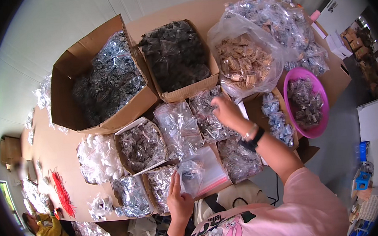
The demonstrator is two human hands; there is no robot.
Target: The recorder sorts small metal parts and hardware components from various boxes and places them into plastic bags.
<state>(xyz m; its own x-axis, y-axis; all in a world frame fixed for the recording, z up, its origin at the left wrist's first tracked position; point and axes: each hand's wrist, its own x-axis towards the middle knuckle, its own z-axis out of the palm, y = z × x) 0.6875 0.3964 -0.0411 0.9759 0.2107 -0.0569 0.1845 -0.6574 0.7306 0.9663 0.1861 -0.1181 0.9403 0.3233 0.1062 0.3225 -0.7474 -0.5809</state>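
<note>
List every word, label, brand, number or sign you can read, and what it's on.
Pink shirt: dark lettering on the front, steeply foreshortened; not quoted.
Clear bags: no print I can make out.
Cardboard boxes: none legible.

Brown-topped desk [60,148] is backed by pale panelled wall [29,59]. White door [346,1] with metal handle [332,6] is seen upper right; cartons [357,45] are stacked near it. Grey floor [348,105] is exposed at right, blue stool [362,180] placed lower down. Far left is lit by bright window [7,194].
</note>
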